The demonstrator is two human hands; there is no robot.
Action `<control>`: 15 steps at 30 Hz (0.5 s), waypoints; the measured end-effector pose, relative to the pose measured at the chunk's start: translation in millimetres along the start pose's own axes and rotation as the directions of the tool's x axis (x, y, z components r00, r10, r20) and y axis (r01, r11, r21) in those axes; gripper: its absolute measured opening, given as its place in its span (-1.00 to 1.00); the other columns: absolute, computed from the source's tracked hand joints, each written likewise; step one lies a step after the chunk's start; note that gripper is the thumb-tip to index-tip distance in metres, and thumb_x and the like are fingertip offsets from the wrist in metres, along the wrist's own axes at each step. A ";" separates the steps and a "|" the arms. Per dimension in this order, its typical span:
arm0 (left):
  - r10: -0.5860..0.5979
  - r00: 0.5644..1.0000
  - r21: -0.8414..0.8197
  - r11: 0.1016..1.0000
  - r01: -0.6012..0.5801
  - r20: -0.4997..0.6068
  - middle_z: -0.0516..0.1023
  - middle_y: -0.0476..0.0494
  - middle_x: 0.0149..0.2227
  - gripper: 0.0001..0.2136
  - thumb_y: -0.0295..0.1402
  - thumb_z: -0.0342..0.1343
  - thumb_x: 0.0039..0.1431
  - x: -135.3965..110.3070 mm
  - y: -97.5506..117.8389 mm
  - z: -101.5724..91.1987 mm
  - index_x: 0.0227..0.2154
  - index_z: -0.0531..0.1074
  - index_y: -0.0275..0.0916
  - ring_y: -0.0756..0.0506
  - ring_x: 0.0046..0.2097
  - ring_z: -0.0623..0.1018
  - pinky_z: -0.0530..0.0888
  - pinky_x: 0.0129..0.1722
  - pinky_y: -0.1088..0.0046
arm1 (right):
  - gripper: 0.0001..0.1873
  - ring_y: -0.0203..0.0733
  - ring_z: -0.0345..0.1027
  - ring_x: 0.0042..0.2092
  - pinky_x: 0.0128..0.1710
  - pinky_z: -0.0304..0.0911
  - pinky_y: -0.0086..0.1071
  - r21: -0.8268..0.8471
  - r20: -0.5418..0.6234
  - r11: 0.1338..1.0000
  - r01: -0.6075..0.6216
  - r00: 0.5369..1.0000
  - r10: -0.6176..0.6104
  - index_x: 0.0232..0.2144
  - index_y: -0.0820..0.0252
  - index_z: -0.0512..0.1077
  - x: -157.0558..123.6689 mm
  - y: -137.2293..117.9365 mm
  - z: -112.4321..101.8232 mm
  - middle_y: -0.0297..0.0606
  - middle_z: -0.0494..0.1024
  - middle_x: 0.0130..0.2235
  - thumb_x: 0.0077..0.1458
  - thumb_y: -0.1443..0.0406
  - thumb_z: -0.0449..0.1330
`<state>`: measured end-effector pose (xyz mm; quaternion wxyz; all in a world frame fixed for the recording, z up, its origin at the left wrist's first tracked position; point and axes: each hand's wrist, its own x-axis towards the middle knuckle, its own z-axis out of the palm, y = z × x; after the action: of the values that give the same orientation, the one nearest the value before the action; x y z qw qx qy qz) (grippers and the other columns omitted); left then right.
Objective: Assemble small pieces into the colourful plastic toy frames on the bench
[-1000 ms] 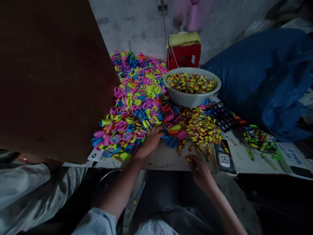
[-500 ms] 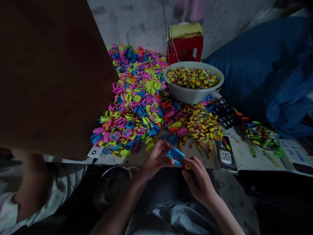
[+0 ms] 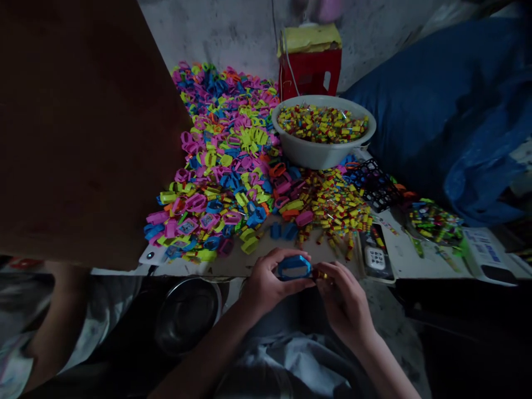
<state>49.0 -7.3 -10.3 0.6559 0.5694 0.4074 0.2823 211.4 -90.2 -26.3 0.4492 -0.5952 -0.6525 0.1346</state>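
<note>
My left hand (image 3: pixel 264 282) pinches a blue plastic frame piece (image 3: pixel 294 267) just in front of the table's near edge. My right hand (image 3: pixel 343 299) meets it at the piece's right end, fingers closed on a small red and yellow wrapped piece (image 3: pixel 321 275). Behind them a big heap of pink, yellow, blue and orange plastic pieces (image 3: pixel 224 160) covers the table. A smaller heap of red and yellow wrapped pieces (image 3: pixel 338 208) lies to the right of it. A white bowl (image 3: pixel 322 152) full of the same wrapped pieces stands further back.
A large brown board (image 3: pixel 83 127) fills the left. A metal bowl (image 3: pixel 187 316) sits low by my left knee. Also here: a red box (image 3: pixel 310 72), a black grid tray (image 3: pixel 376 185), printed cards (image 3: pixel 376 256), a blue sack (image 3: pixel 449 111), and another person's arm (image 3: pixel 50 327) at lower left.
My left hand left the coloured heap with a blue piece and came back toward me. My right hand rose from the table edge to meet it. The view tilted down slightly.
</note>
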 end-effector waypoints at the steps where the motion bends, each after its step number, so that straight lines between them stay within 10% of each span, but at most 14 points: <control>1: 0.027 0.999 0.079 0.997 -0.025 -0.025 0.61 -0.22 -0.08 -0.53 -0.19 0.44 -0.14 -0.6 1.2 -0.7 -0.12 0.55 -0.21 -0.17 -0.04 0.57 0.48 0.01 0.34 | -0.81 -0.20 0.46 -0.23 -0.26 0.39 -0.39 0.005 -0.016 1.000 0.000 1.000 0.000 -0.12 0.09 0.38 2.4 -1.7 0.1 -0.24 0.53 -0.26 0.24 0.38 0.06; 11: 0.310 0.948 0.533 0.815 -0.227 -0.072 0.57 -0.14 -0.26 -0.53 -0.07 0.39 -0.11 -3.7 3.9 -4.4 -0.10 0.59 -0.10 -0.12 -0.18 0.56 0.49 -0.09 0.39 | -0.77 -0.18 0.46 -0.21 -0.19 0.37 -0.32 -0.023 -0.005 0.998 0.055 0.998 -0.055 -0.07 0.10 0.37 2.7 -2.3 0.7 -0.23 0.55 -0.22 0.24 0.42 0.06; 15: 0.249 0.966 0.529 0.831 -0.175 -0.071 0.59 -0.16 -0.28 -0.50 -0.03 0.39 -0.14 -2.3 0.9 -5.5 -0.12 0.60 -0.16 -0.13 -0.22 0.57 0.49 -0.14 0.40 | -0.74 -0.16 0.41 -0.22 -0.22 0.36 -0.31 -0.169 0.093 0.981 0.090 0.993 -0.075 0.00 0.15 0.33 1.1 -0.3 1.3 -0.19 0.53 -0.21 0.30 0.39 -0.01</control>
<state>43.2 -6.1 -9.0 0.4134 0.7456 0.4466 0.2717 210.4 -88.8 -26.3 0.3722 -0.5982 -0.7046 0.0843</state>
